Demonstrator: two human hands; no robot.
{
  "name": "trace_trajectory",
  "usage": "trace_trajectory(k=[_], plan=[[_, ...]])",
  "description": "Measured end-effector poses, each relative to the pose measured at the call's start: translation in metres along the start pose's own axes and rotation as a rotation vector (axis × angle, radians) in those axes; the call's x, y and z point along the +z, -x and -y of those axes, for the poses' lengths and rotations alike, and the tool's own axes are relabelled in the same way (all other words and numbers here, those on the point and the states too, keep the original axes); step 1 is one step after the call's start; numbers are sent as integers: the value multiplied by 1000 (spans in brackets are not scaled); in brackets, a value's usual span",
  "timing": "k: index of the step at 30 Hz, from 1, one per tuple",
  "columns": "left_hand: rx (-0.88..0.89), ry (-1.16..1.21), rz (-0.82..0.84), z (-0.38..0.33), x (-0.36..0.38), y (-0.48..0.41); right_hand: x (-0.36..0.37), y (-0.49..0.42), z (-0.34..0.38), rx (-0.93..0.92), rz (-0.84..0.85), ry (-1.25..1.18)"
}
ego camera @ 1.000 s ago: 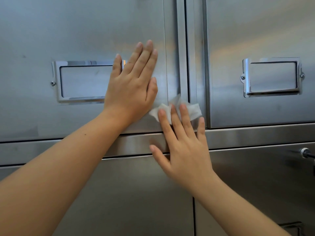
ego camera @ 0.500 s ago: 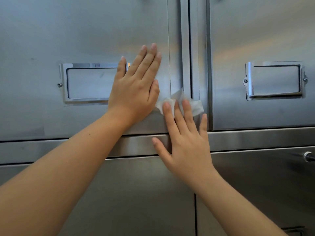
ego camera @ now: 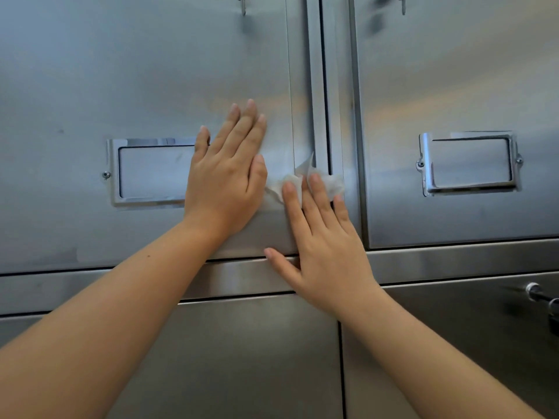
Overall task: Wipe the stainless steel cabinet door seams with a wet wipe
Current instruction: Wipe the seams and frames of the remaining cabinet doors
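left hand [ego camera: 225, 182]: flat on left door [ego camera: 136, 71] — fingers straight, holding nothing
right hand [ego camera: 326, 246]: fingers straight, pressing wet wipe [ego camera: 331, 181]
wet wipe: crumpled — over vertical seam [ego camera: 322, 86], low between upper doors

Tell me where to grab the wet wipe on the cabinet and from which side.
Probably pinch the wet wipe by its upturned corner, coming from above. That flap stands off the door above the fingers of the right hand, while the rest lies crumpled flat across the vertical seam, pinned under those fingers. The left hand blocks the left side.
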State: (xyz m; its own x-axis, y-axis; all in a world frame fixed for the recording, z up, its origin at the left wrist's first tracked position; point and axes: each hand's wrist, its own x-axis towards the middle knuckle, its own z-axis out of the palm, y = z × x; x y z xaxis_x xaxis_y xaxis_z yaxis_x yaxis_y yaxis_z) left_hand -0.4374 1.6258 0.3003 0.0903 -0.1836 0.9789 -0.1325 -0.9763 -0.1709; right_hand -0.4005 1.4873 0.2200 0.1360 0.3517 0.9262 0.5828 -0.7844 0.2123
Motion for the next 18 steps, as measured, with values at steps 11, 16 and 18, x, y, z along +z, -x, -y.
trace_trajectory(k=[11,16,18], plan=[[20,-14,-1,0,0,0,-9,-38,-17,-81,14,-43],[33,-6,-31,-1,2,1,-13,-60,-25,-102,-30,-51],[38,1,-38,0,2,1,-15,-68,-27,-107,-51,-53]])
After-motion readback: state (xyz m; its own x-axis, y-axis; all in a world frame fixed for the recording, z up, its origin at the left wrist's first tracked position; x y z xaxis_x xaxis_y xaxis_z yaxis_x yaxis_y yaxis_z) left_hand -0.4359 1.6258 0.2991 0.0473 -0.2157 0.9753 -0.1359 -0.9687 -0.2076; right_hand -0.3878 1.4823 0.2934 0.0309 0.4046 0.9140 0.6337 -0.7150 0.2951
